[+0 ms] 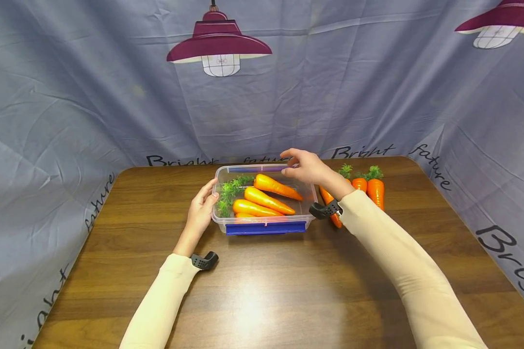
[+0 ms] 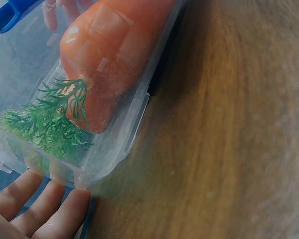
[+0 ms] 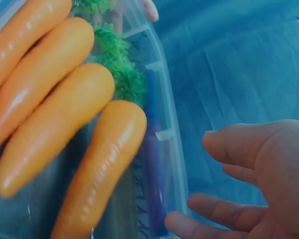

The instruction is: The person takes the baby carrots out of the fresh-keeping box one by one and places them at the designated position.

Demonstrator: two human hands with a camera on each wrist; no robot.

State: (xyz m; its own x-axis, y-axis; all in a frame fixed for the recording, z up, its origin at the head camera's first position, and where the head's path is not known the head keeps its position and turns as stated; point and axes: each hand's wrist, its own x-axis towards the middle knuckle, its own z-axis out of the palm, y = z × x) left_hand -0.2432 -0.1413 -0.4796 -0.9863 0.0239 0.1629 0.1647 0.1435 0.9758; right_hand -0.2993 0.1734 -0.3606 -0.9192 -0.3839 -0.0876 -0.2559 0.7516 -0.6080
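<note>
A clear plastic box with blue side clips stands uncovered on the table. Inside lie several orange carrots, their green tops towards the left; the nearest one is partly hidden by the front rim. My left hand holds the box at its left end, thumb at the rim and fingers against the outer wall. Over the far right corner of the box hovers my right hand, fingers loosely bent and apart, with nothing in them. In the right wrist view its fingertips are beside the box's rim.
More carrots with green tops lie on the wooden table right of the box, partly hidden by my right forearm. A grey printed curtain hangs behind the table and along its sides.
</note>
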